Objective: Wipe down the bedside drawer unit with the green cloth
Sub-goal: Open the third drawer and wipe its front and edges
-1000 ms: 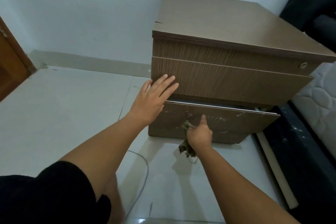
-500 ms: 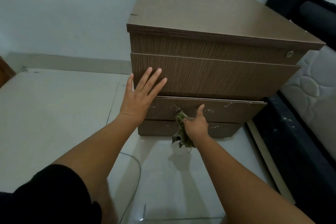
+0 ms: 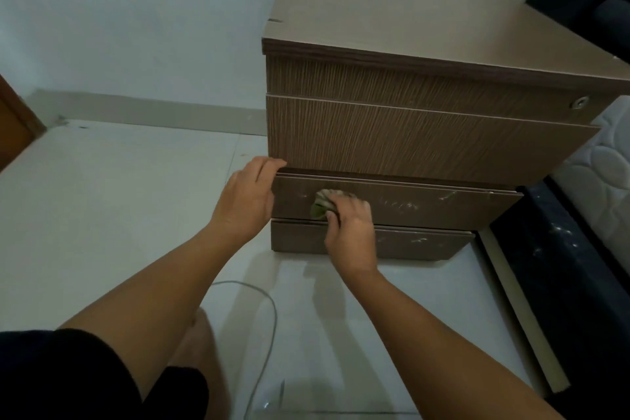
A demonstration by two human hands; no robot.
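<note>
Drawer unit stands on the pale tiled floor, in the far right part of the scene, with its back toward the white wall. Unit is brown wood-grain laminate with a flat top and 4 stacked front panels. A round lock sits at the right end of the top panel. White smears mark the 2 lower panels, mostly right of centre.

Right hand is clamped on the green cloth, which is bunched into a wad and pressed against the third panel from the top, left of that panel's centre. Cloth protrudes from the far left side of the hand, with the fingers curled over it. The lower part of the hand overlaps the seam between the third and fourth panels.

Left hand holds nothing. It rests at the near left corner of the unit, fingers bent around the left edge of the third panel, just below the overhanging second panel. The 2 hands are near each other but not touching; the cloth lies between them, just right of the left hand.

A grey cable curves across the floor between the forearms. A quilted white mattress on a dark bed frame lies right of the unit.
</note>
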